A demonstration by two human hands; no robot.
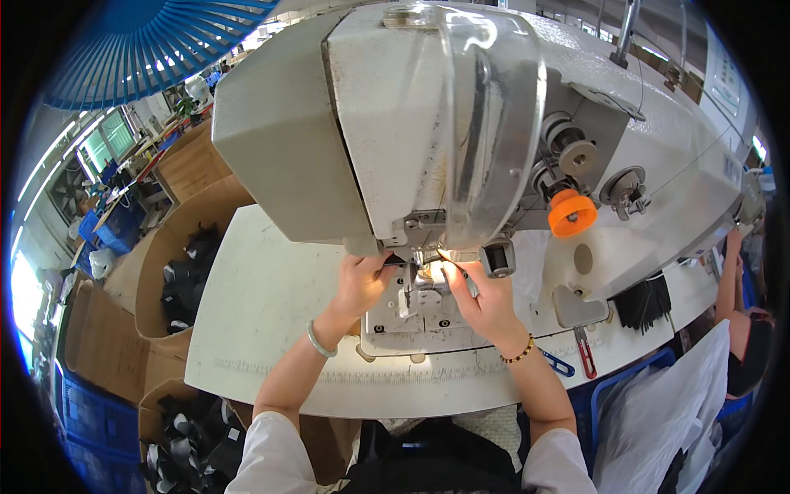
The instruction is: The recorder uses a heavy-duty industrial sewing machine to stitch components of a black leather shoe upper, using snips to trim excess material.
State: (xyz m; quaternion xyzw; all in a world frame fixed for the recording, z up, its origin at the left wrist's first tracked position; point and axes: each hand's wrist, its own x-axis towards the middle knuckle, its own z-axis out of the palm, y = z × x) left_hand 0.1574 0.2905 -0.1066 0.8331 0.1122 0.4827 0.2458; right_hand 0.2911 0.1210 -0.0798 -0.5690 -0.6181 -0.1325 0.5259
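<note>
Both of my hands are at the needle area of a large grey-white industrial sewing machine (387,107). My left hand (360,284), with a pale bangle on its wrist, has its fingers closed on a small black piece (395,259) left of the needle. On the other side my right hand (487,303), wearing a beaded bracelet, pinches a thin dark end (454,263) under the lit sewing head. Whether both ends belong to one piece is hidden by the machine parts. The metal work plate (424,317) lies just below my hands.
Red-handled snippers (586,354) and a blue-handled tool (558,363) lie at the table's right edge, near a bundle of black strips (644,305). Cardboard boxes (152,280) with black pieces stand left. A blue fan (156,41) hangs upper left; another person's arm (727,276) shows right.
</note>
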